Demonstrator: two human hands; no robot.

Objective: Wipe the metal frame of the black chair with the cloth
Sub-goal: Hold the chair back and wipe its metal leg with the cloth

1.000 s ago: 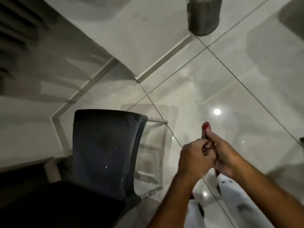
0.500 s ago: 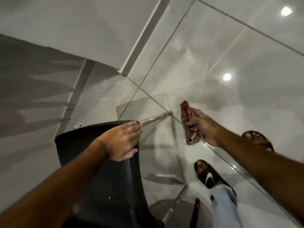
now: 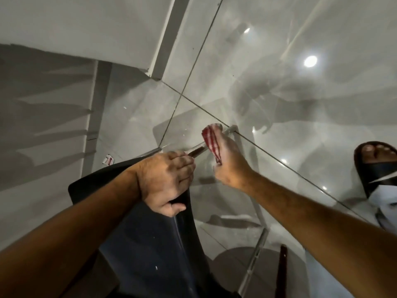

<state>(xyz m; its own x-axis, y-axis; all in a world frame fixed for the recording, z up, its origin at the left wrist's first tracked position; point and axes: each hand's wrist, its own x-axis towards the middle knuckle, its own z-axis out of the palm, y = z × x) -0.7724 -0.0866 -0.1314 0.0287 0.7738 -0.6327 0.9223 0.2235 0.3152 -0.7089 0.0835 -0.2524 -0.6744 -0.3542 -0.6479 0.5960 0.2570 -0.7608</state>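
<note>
The black chair lies tipped below me, its dark seat shell at bottom centre. A shiny metal frame leg sticks out from it toward the upper right. My left hand grips the top edge of the chair shell where the leg starts. My right hand holds a red and white striped cloth wrapped around that metal leg. A second metal leg runs down at the lower right.
Glossy grey floor tiles surround the chair, with a white wall corner and skirting at the upper left. My foot in a black sandal stands at the right edge. A dark wooden piece rises at the bottom right.
My right hand has moved left and brought the cloth onto the metal leg. My left hand has stayed on the chair's top edge. The camera has moved closer.
</note>
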